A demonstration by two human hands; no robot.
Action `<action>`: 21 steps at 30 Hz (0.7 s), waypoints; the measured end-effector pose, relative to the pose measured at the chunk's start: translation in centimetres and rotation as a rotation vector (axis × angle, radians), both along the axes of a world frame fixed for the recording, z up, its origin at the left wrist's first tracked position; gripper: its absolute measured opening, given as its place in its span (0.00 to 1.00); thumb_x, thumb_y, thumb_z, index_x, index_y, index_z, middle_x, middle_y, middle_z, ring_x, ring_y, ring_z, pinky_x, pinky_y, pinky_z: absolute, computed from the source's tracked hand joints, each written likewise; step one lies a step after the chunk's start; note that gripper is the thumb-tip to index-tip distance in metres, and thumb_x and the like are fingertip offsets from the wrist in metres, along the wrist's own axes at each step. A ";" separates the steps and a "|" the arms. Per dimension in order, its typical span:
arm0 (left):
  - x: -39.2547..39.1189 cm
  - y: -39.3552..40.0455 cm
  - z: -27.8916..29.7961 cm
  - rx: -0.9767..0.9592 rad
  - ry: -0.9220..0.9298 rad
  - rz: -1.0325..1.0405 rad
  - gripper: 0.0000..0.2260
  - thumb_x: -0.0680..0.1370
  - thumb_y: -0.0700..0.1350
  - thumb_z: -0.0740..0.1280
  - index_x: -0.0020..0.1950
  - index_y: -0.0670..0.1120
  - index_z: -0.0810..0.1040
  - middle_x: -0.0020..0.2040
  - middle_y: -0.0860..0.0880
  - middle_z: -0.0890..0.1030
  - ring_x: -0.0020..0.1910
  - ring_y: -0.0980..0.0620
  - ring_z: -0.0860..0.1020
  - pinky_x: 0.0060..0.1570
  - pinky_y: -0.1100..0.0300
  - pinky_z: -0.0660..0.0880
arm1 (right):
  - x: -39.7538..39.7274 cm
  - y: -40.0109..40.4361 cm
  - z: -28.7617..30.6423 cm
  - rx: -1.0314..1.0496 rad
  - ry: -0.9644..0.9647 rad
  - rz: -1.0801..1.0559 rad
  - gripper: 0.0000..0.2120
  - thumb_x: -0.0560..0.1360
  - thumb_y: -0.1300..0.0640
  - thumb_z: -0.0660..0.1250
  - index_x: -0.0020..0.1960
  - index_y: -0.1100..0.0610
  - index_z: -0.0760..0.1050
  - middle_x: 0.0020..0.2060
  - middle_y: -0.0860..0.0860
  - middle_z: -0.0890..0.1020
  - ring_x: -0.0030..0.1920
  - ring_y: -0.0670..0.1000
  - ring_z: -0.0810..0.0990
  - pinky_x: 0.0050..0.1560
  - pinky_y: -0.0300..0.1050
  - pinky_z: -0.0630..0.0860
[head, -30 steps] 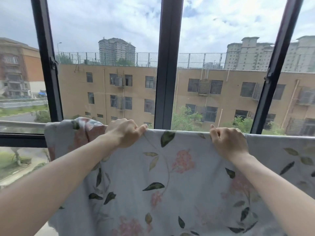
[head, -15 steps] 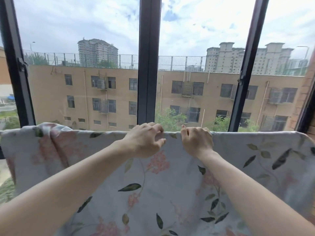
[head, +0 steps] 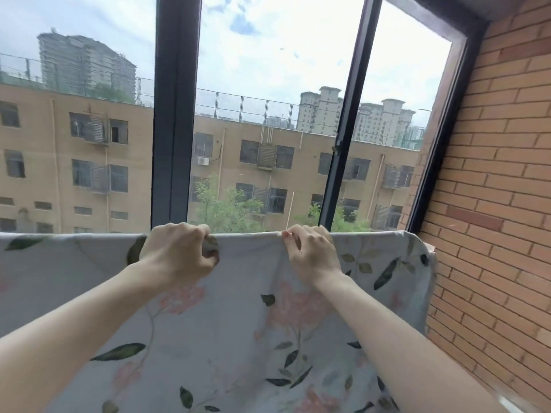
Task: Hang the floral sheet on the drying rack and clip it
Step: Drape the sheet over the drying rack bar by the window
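Observation:
The floral sheet (head: 244, 338), pale blue-grey with pink flowers and dark green leaves, hangs draped over a horizontal bar that it hides completely. Its top fold runs straight across the frame at window-sill height. My left hand (head: 179, 253) grips the top fold near the middle, fingers curled around a pinch of cloth. My right hand (head: 311, 253) grips the same fold a short way to the right, fingers hooked over the edge. The sheet's right end (head: 423, 257) sits bunched close to the brick wall. No clip is visible.
Dark window frames (head: 176, 114) rise right behind the sheet, with a slanted mullion (head: 346, 120) further right. A brick wall (head: 492, 204) closes off the right side. Tan apartment blocks and trees lie outside the glass.
Both hands and the view have shifted to the right along the sheet's top fold; the brick wall has come into view. The hands drew close together, then spread apart again.

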State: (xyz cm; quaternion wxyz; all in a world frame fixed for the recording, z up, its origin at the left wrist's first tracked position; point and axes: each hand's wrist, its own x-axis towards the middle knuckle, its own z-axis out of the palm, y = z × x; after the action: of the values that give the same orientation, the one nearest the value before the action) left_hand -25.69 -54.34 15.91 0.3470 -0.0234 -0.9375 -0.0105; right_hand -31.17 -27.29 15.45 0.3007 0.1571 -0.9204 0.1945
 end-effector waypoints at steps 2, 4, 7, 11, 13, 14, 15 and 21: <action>0.0 0.0 0.0 0.020 -0.004 0.027 0.11 0.73 0.63 0.65 0.43 0.57 0.76 0.38 0.55 0.80 0.41 0.49 0.78 0.41 0.57 0.68 | -0.7 3.0 0.3 0.001 -0.026 -0.041 0.18 0.86 0.43 0.54 0.56 0.51 0.79 0.52 0.47 0.82 0.59 0.52 0.74 0.71 0.53 0.64; 0.1 0.3 0.2 0.031 -0.035 0.057 0.11 0.73 0.63 0.66 0.38 0.59 0.69 0.34 0.55 0.74 0.39 0.49 0.74 0.41 0.57 0.67 | -1.8 5.9 0.3 0.011 -0.041 -0.069 0.19 0.86 0.43 0.53 0.56 0.51 0.79 0.53 0.49 0.82 0.60 0.53 0.73 0.71 0.54 0.63; 0.1 0.8 0.4 0.036 -0.061 0.085 0.13 0.72 0.64 0.66 0.37 0.58 0.68 0.34 0.56 0.72 0.39 0.49 0.73 0.41 0.57 0.68 | -3.4 9.4 0.4 0.019 -0.046 -0.105 0.20 0.85 0.41 0.52 0.54 0.50 0.79 0.51 0.49 0.82 0.60 0.55 0.74 0.68 0.54 0.64; 0.2 1.7 0.7 0.054 -0.073 0.105 0.14 0.72 0.63 0.66 0.36 0.55 0.71 0.33 0.56 0.74 0.39 0.48 0.74 0.40 0.56 0.67 | -5.3 13.3 0.3 0.009 -0.054 -0.142 0.21 0.85 0.41 0.52 0.54 0.51 0.79 0.53 0.50 0.82 0.62 0.57 0.73 0.69 0.54 0.63; 0.3 2.2 0.8 0.055 -0.071 0.126 0.14 0.72 0.62 0.66 0.36 0.53 0.72 0.34 0.55 0.76 0.40 0.47 0.75 0.40 0.56 0.67 | -5.9 15.1 0.3 0.018 -0.050 -0.147 0.22 0.85 0.40 0.51 0.54 0.51 0.79 0.54 0.50 0.82 0.62 0.57 0.73 0.69 0.55 0.63; 0.4 2.4 0.9 0.054 -0.072 0.134 0.14 0.72 0.62 0.67 0.36 0.53 0.72 0.34 0.55 0.76 0.40 0.47 0.75 0.40 0.56 0.67 | -6.3 16.0 0.4 0.019 -0.051 -0.156 0.23 0.85 0.39 0.50 0.55 0.51 0.79 0.55 0.51 0.83 0.63 0.57 0.73 0.70 0.56 0.62; 0.5 2.5 0.9 0.056 -0.075 0.143 0.14 0.72 0.62 0.67 0.36 0.53 0.73 0.34 0.55 0.77 0.40 0.47 0.75 0.40 0.56 0.67 | -6.6 16.8 0.4 0.019 -0.055 -0.167 0.24 0.85 0.39 0.49 0.56 0.51 0.80 0.56 0.51 0.83 0.63 0.58 0.73 0.70 0.56 0.62; 0.9 3.0 1.3 0.088 -0.119 0.186 0.14 0.73 0.61 0.67 0.36 0.53 0.75 0.36 0.54 0.79 0.42 0.47 0.78 0.40 0.55 0.69 | -8.4 21.8 0.1 -0.016 -0.012 -0.196 0.36 0.81 0.32 0.42 0.62 0.54 0.80 0.60 0.54 0.83 0.66 0.59 0.73 0.71 0.58 0.63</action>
State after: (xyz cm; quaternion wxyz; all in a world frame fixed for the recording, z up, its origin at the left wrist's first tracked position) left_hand -24.77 -51.31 17.23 0.2910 0.0798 -0.9532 -0.0208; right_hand -39.56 -5.54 15.51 0.3139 0.0630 -0.9315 0.1725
